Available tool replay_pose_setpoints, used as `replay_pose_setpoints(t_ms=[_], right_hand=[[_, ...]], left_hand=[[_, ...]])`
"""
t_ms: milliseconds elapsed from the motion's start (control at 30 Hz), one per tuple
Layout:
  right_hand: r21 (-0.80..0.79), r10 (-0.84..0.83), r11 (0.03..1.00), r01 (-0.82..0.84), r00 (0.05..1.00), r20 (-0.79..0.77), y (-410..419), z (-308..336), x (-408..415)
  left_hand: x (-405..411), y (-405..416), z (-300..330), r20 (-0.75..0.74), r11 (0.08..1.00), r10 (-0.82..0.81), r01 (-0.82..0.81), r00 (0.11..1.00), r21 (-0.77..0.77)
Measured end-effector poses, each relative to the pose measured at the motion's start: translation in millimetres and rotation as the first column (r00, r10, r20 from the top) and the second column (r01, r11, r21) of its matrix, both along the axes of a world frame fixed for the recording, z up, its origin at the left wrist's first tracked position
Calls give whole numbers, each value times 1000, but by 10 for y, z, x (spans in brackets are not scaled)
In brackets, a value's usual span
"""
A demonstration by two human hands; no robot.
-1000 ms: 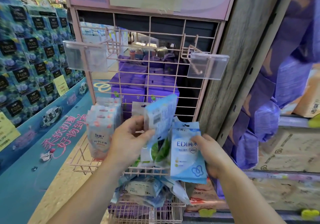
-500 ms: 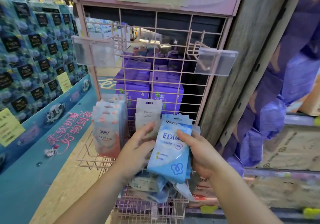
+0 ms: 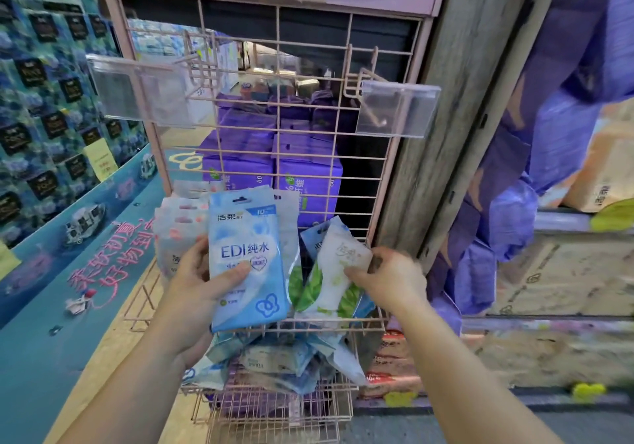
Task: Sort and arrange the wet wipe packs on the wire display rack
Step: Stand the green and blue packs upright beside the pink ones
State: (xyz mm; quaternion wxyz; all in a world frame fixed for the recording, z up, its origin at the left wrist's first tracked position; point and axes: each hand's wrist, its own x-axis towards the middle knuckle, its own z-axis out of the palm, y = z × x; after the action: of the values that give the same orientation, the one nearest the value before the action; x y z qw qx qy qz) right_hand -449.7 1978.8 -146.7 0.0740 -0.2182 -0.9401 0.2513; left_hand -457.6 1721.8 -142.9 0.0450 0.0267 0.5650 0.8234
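A pink wire display rack (image 3: pixel 308 141) fills the middle of the view, its grid back standing upright with two clear plastic tag holders (image 3: pixel 396 109) jutting forward from hooks near the top. Through the grid, stacked purple boxes (image 3: pixel 274 155) show behind it. A lower wire basket (image 3: pixel 274 406) on the rack holds a loose heap of wet wipe packs (image 3: pixel 274 361), lying at mixed angles. On the rack's left side a row of pale packs with pink markings (image 3: pixel 175 234) hangs upright. The left hand (image 3: pixel 197 286) is clamped on a light blue pack (image 3: pixel 248 262) printed "EDI", thumb across its front and fingers behind, holding it upright just above the front rail of the middle shelf. Just beside it, the right hand (image 3: pixel 391 280) pinches a white pack with green leaves (image 3: pixel 331 275) by its right edge, tilted leftward, with another blue pack (image 3: pixel 314 237) partly hidden behind it. The two held packs sit close together, nearly touching at their lower corners.
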Motion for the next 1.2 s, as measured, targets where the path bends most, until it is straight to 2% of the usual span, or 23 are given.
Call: replay_pose_setpoints(t_ms=[67, 100, 167, 267, 400, 467, 567, 800, 867, 967, 1067, 1200], right_hand=[[-66, 48, 996, -55, 993, -111, -56, -46, 30], [-181, 102, 975, -133, 981, -166, -84, -32, 58], [-394, 228, 864, -314, 941, -250, -137, -2, 96], [-406, 304, 808, -427, 892, -334, -307, 51, 53], [-385, 254, 832, -399, 891, -376, -755, 45, -139], [-373, 206, 870, -323, 925, -320, -906, -17, -199], [-342, 204, 909, -239, 969, -137, -943, -97, -238], [-324, 287, 918, -230, 948, 138, -924, -41, -316], [-330, 310, 912, -244, 936, 165, -917, -22, -302], [-395, 347, 875, -281, 932, 106, -882, -31, -250], [-493, 352, 797, -350, 931, -92, -865, -4, -204], [-360, 249, 865, -350, 922, -298, -898, 3, -331]], left_hand=[[24, -29, 22, -15, 1000, 26, -26, 1000, 1], [37, -59, 35, -23, 999, 45, -45, 999, 12], [53, -155, 55, -44, 996, 88, -87, 995, 23], [69, -290, 90, -39, 991, 126, -125, 991, 43], [111, -366, 85, -26, 990, 131, -130, 991, 64], [142, -391, 70, -31, 992, 119, -117, 992, 50], [185, -486, 52, -25, 992, 122, -121, 992, 44], [191, -614, 16, -26, 989, 142, -140, 990, 48], [187, -619, 19, -31, 990, 140, -139, 990, 37], [177, -608, 29, -19, 991, 130, -129, 991, 27], [178, -596, 47, -13, 992, 117, -116, 993, 39], [169, -589, 56, -7, 993, 112, -111, 994, 34]])
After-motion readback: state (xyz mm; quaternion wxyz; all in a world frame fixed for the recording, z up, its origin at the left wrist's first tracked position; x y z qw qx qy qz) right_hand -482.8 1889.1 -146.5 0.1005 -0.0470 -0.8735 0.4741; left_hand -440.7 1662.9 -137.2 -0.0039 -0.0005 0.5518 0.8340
